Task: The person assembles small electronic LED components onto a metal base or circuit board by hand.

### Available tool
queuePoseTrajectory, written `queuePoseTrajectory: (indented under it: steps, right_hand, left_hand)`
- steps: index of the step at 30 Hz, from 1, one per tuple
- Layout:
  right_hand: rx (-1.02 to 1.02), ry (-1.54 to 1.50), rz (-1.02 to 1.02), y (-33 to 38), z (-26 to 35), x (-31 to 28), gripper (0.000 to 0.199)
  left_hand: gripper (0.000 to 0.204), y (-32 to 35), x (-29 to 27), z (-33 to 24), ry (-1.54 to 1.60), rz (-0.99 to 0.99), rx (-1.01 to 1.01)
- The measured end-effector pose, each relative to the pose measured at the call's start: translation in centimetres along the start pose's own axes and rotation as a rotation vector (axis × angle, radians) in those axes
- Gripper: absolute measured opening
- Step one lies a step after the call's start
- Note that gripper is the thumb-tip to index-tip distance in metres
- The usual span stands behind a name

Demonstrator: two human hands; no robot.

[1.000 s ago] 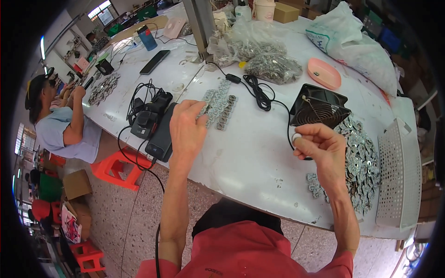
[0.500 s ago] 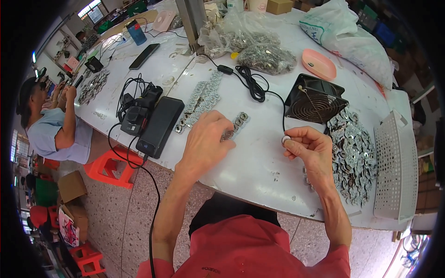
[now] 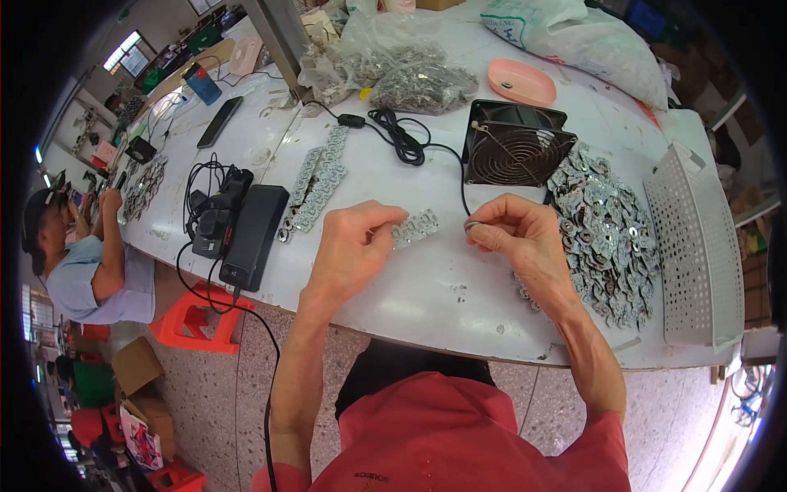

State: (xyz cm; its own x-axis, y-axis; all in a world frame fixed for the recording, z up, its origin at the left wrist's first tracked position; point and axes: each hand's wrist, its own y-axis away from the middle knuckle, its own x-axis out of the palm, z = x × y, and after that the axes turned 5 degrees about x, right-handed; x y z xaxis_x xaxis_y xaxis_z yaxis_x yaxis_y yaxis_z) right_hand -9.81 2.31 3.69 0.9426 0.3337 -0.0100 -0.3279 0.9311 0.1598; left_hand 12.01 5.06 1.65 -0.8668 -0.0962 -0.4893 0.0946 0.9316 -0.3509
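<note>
The left hand pinches a silver strip it has pulled from the other strips, so now it is near the small round piece pinched in the right hand.

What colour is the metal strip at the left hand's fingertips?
The metal strip is silvery, seen in the head view.

- Printed in green on the white sack, far right
- Lettered small and dark on the red shirt, near
- Too tiny to read on the black power bank, left
</note>
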Motion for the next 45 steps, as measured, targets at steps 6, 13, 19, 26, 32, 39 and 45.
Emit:
queuePoseTrajectory:
  steps: [6,13,19,26,32,39,45]
  right_hand:
    - [-0.004,-0.079,0.054,0.2,0.1,-0.1,0.013]
    - [0.140,-0.239,0.122,0.0,0.2,-0.4,0.012]
    - [0.121,-0.273,0.113,0.0,-0.1,-0.3,0.012]
    - [0.066,-0.270,0.007,0.2,-0.4,0.1,0.013]
    - [0.006,-0.366,-0.211,0.0,-0.4,0.3,0.015]
    - [-0.089,-0.250,-0.204,1.6,-0.5,2.2,0.011]
    - [-0.043,-0.141,-0.085,1.7,1.2,0.9,0.013]
  left_hand:
    - [0.023,-0.3,0.3,-1.6,0.266,0.048,-0.038]
    - [0.028,-0.4,0.5,-2.9,-0.033,0.023,0.233]
    - [0.029,-0.5,0.6,-3.1,-0.135,-0.033,0.391]
    - [0.028,-1.7,1.2,-2.8,-0.357,-0.180,0.616]
    - [0.015,-0.3,2.2,-3.3,-0.113,-0.541,0.356]
    - [0.032,0.3,4.7,-4.6,1.164,-0.413,-0.396]
    - [0.034,-0.5,2.1,-3.7,0.648,-0.129,-0.061]
